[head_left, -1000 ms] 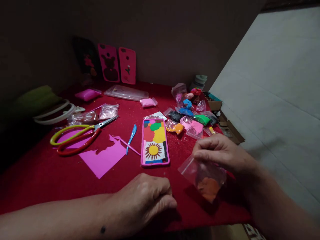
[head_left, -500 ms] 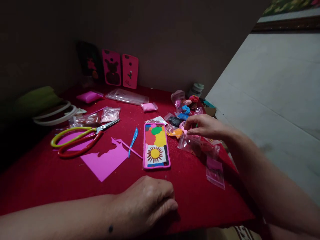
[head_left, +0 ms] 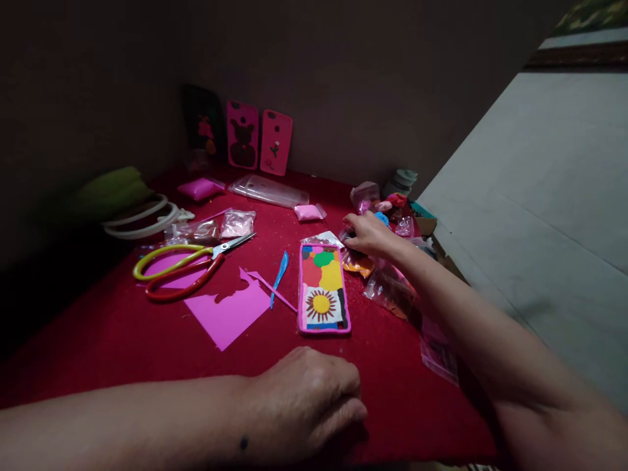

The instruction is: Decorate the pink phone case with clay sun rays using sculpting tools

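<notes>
My left hand (head_left: 318,396) rests closed on the red cloth at the front, fingers curled under, with nothing showing in it. My right hand (head_left: 367,233) is over the clay bags at the right, its thumb and fingers bent around a small bag of black clay (head_left: 346,233), mostly hidden by the hand. Between the hands lies a phone case (head_left: 324,268) with a pink rim, patches of coloured clay and a yellow sun on white. Orange clay (head_left: 359,267) in a bag lies just below my right hand. A blue modelling knife (head_left: 279,278) lies left of the case.
Scissors (head_left: 216,252) with yellow and red handles lie left, by a cut pink sheet (head_left: 230,314). Clear cases (head_left: 269,191) lie farther back. Decorated cases (head_left: 243,134) lean on the wall. Clear bags (head_left: 392,291) lie under my right forearm.
My right hand has moved left and away from me, from the pink clay to the black clay bag. My left hand stays closed on the cloth. The view has shifted left.
</notes>
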Available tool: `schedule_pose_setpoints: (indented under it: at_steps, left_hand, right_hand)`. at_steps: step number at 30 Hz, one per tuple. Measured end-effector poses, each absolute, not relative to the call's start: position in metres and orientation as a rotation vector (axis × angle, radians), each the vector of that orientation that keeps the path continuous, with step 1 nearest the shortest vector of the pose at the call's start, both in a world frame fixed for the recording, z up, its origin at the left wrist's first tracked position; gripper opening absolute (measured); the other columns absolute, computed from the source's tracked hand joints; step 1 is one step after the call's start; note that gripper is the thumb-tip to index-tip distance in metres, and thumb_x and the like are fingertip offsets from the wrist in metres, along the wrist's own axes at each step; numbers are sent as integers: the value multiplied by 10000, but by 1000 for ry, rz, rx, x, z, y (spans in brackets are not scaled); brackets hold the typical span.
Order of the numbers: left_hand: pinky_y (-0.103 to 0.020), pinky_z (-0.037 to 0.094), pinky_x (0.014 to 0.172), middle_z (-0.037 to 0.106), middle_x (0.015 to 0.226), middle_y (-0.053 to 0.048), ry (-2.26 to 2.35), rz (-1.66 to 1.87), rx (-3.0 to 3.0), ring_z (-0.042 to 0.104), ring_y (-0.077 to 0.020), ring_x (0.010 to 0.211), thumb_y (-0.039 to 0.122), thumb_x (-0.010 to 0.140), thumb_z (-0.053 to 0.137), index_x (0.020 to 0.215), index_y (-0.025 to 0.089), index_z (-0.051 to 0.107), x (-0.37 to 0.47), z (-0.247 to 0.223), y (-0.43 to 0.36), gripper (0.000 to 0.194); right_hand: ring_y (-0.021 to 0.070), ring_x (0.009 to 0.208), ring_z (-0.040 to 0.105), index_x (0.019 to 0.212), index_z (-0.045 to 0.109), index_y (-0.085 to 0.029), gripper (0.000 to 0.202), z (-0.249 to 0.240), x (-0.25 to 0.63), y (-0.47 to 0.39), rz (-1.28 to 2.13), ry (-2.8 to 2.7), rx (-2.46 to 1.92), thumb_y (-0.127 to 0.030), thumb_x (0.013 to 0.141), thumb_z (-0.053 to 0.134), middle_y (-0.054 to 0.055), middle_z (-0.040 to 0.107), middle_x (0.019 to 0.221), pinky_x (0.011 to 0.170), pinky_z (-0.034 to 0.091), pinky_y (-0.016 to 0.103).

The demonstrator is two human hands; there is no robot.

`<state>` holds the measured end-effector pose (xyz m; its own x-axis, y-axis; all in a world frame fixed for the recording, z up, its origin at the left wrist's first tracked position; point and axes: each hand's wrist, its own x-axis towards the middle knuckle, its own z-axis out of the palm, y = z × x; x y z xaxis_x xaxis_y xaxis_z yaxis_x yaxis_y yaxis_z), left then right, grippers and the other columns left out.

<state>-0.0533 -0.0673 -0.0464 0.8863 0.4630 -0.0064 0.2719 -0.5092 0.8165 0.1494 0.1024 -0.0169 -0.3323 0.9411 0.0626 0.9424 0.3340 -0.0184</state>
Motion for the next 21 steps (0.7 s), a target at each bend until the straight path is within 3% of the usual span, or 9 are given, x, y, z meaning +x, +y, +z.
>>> schedule_pose_setpoints:
  at_steps: [5, 7, 10, 15, 21]
  left_hand:
    - [-227, 308, 521, 538, 657, 6, 532, 284, 2057, 434, -107, 563, 273, 879, 500, 696, 180, 499, -54, -48, -68, 205]
    - [-229, 315, 536, 539, 656, 6, 545, 297, 1999, 436, -105, 574, 264, 873, 503, 697, 172, 511, -54, -47, -68, 199]
    - [-210, 357, 552, 559, 669, 6, 570, 320, 1851, 480, -101, 598, 270, 874, 498, 748, 163, 545, -53, -43, -67, 172]
    - [-164, 350, 444, 485, 618, 54, 646, 404, 1496, 432, -64, 481, 357, 910, 437, 881, 167, 473, -52, -32, -64, 195]
    - [-140, 288, 401, 488, 562, 53, 766, 415, 1339, 409, -57, 461, 385, 869, 534, 882, 142, 573, -51, -22, -60, 246]
  right_hand:
    - [230, 1039, 576, 1220, 512, -131, 378, -2, 156, 91, -23, -2287, -1565, -268, 877, 594, 112, 594, 1146, 891, 483, 432]
    - [201, 1068, 559, 1274, 425, -120, 458, 6, 158, 73, 28, -2237, -1432, -180, 850, 587, 117, 584, 1155, 950, 448, 371]
    - [168, 1065, 566, 1326, 354, -174, 525, 11, 159, 33, 138, -2226, -1271, -179, 848, 572, 100, 547, 1230, 901, 474, 298]
    - [182, 1126, 555, 1371, 346, -226, 645, 5, 158, -42, 454, -2241, -1100, -99, 794, 604, 84, 549, 1274, 990, 423, 345]
    - [228, 1130, 506, 1417, 289, -192, 654, -5, 157, -89, 370, -2389, -1169, -98, 828, 558, 105, 559, 1237, 976, 410, 400]
